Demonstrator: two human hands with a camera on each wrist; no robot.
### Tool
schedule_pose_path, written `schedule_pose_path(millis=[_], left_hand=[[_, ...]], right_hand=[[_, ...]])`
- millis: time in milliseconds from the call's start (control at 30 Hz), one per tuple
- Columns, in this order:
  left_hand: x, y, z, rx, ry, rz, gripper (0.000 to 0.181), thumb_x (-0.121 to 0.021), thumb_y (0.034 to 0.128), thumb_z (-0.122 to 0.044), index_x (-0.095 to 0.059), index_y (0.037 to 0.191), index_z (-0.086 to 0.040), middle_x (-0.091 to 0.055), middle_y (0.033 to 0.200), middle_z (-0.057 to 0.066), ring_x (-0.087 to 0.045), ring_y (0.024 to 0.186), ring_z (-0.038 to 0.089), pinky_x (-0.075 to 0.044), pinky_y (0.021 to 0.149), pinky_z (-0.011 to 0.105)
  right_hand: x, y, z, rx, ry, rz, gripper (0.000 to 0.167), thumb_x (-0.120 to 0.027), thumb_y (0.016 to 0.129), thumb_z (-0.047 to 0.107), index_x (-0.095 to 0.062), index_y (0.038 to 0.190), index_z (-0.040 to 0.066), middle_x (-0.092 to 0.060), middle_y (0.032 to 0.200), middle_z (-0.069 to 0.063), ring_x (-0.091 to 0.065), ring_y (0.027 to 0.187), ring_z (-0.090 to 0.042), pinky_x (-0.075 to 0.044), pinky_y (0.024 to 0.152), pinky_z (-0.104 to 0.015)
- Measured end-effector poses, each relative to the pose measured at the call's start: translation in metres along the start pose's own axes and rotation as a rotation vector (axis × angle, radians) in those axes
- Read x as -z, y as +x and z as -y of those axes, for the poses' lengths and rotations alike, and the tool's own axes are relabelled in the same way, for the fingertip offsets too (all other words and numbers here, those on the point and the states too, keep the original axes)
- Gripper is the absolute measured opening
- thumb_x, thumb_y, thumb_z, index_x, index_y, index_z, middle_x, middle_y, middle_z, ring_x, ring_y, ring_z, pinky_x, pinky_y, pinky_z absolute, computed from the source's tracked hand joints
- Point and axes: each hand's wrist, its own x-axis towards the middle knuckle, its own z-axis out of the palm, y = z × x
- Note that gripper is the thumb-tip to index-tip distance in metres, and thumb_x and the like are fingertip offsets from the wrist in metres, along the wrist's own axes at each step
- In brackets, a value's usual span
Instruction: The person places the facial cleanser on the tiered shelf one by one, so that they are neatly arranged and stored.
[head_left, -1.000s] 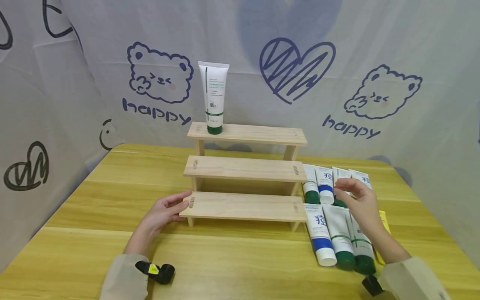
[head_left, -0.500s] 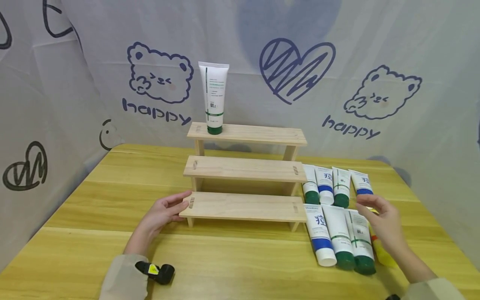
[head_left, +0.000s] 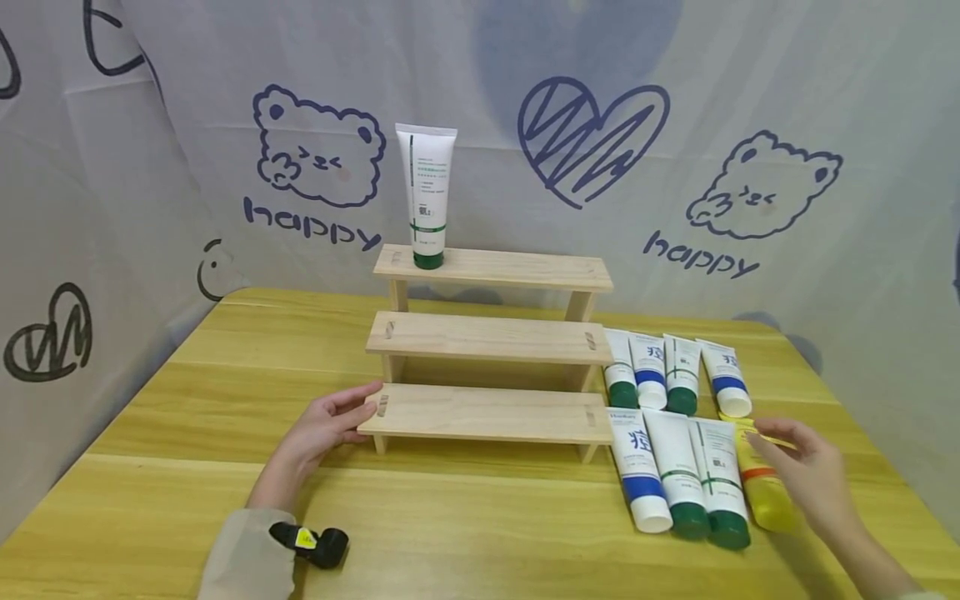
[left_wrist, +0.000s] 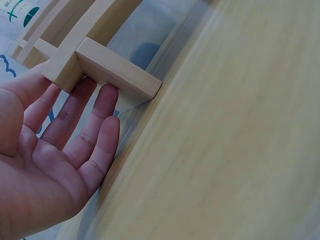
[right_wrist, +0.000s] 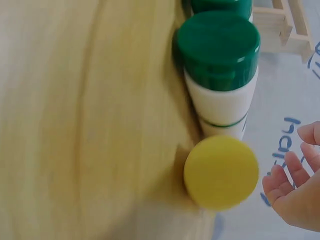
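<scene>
A three-step wooden display stand [head_left: 487, 414] stands on the table. At the left end of its lowest step, my left hand [head_left: 318, 429] grips the board, thumb above and fingers underneath by the leg, as the left wrist view shows. My right hand [head_left: 813, 479] hovers over a yellow tube [head_left: 767, 496], fingers loosely bent and holding nothing. In the right wrist view the tube's yellow cap [right_wrist: 221, 172] lies beside the hand, with a gap between them. One white tube with a green cap [head_left: 429, 196] stands upright on the top step, at its left end.
Right of the stand, several white tubes lie flat in two rows: a front one with a blue band [head_left: 637, 467], green-capped ones [head_left: 720, 479], and a back row [head_left: 682, 371]. A patterned cloth [head_left: 465, 67] hangs behind the table [head_left: 450, 533].
My right hand has moved right and toward me, from above the back row of tubes to the yellow tube, which is now more exposed. My left hand has stayed at the stand.
</scene>
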Motion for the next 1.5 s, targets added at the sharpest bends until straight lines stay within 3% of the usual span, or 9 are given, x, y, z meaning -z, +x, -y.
schedule_pose_path(millis=[100, 300, 433, 533, 633, 867, 1000, 1233, 1500], left_hand=[[0.0, 0.0, 0.0, 0.005, -0.001, -0.009, 0.056, -0.061, 0.0865, -0.023, -0.04, 0.133, 0.001, -0.036, 0.133, 0.021, -0.053, 0.094, 0.013, -0.048, 0.073, 0.03], [0.0, -0.001, -0.001, 0.003, -0.002, 0.001, 0.056, -0.06, 0.0867, -0.023, -0.039, 0.133, 0.001, -0.035, 0.134, 0.021, -0.051, 0.097, 0.015, -0.048, 0.075, 0.031], [0.0, -0.002, -0.002, 0.002, 0.0, 0.0, 0.055, -0.06, 0.0871, -0.023, -0.039, 0.133, 0.001, -0.036, 0.134, 0.021, -0.052, 0.096, 0.014, -0.048, 0.074, 0.031], [-0.001, -0.002, -0.003, 0.001, 0.004, -0.004, 0.055, -0.059, 0.0874, -0.023, -0.04, 0.133, 0.002, -0.037, 0.133, 0.022, -0.052, 0.094, 0.013, -0.048, 0.073, 0.03], [-0.001, -0.002, -0.002, 0.003, 0.008, -0.004, 0.055, -0.059, 0.0877, -0.023, -0.039, 0.133, 0.002, -0.036, 0.134, 0.022, -0.052, 0.095, 0.013, -0.048, 0.073, 0.03], [-0.001, -0.002, -0.002, 0.012, -0.001, -0.011, 0.056, -0.06, 0.087, -0.023, -0.039, 0.133, 0.001, -0.037, 0.133, 0.022, -0.054, 0.092, 0.014, -0.048, 0.073, 0.03], [-0.001, -0.002, -0.002, 0.014, -0.002, -0.012, 0.056, -0.06, 0.087, -0.023, -0.039, 0.133, 0.001, -0.038, 0.132, 0.022, -0.054, 0.092, 0.014, -0.048, 0.073, 0.03], [-0.001, -0.002, -0.003, 0.009, -0.003, -0.005, 0.056, -0.06, 0.0872, -0.022, -0.039, 0.133, 0.002, -0.039, 0.131, 0.022, -0.054, 0.091, 0.013, -0.048, 0.073, 0.03], [-0.001, -0.003, -0.003, 0.004, -0.002, -0.003, 0.056, -0.06, 0.087, -0.022, -0.039, 0.133, 0.002, -0.038, 0.131, 0.022, -0.054, 0.092, 0.014, -0.048, 0.072, 0.03]], right_hand=[[0.005, -0.003, 0.001, -0.019, -0.039, 0.012, 0.04, -0.063, 0.084, 0.032, -0.056, 0.107, -0.001, -0.055, 0.097, 0.014, -0.05, 0.08, 0.008, -0.047, 0.061, -0.014], [0.01, -0.016, 0.021, -0.104, -0.145, 0.036, 0.046, -0.063, 0.083, 0.034, -0.055, 0.109, -0.003, -0.056, 0.107, -0.009, -0.047, 0.083, -0.002, -0.044, 0.056, -0.015], [0.012, -0.023, 0.031, -0.165, -0.193, 0.076, 0.055, -0.06, 0.083, 0.042, -0.052, 0.114, -0.003, -0.051, 0.116, -0.015, -0.047, 0.099, -0.021, -0.048, 0.071, -0.033], [0.014, -0.026, 0.034, -0.155, -0.191, 0.138, 0.058, -0.058, 0.085, 0.04, -0.049, 0.118, -0.007, -0.041, 0.124, -0.029, -0.039, 0.107, -0.039, -0.04, 0.08, -0.048], [0.015, -0.028, 0.034, -0.136, -0.232, 0.177, 0.057, -0.06, 0.084, 0.038, -0.051, 0.117, -0.008, -0.043, 0.123, -0.03, -0.042, 0.103, -0.038, -0.04, 0.077, -0.043], [0.021, -0.024, 0.033, -0.204, -0.172, 0.361, 0.064, -0.059, 0.086, 0.037, -0.041, 0.123, -0.012, -0.029, 0.128, -0.038, -0.034, 0.111, -0.052, -0.037, 0.083, -0.055], [0.024, -0.02, 0.034, -0.245, -0.186, 0.418, 0.066, -0.058, 0.086, 0.039, -0.039, 0.126, -0.01, -0.031, 0.126, -0.04, -0.038, 0.108, -0.05, -0.044, 0.077, -0.047], [0.029, -0.017, 0.04, -0.408, -0.148, 0.485, 0.074, -0.054, 0.085, 0.049, -0.033, 0.134, -0.002, -0.035, 0.127, -0.034, -0.05, 0.093, -0.03, -0.05, 0.062, -0.036], [0.03, -0.015, 0.039, -0.398, -0.132, 0.493, 0.075, -0.062, 0.081, 0.042, -0.033, 0.133, -0.004, -0.034, 0.125, -0.037, -0.05, 0.082, -0.024, -0.05, 0.061, -0.036]])
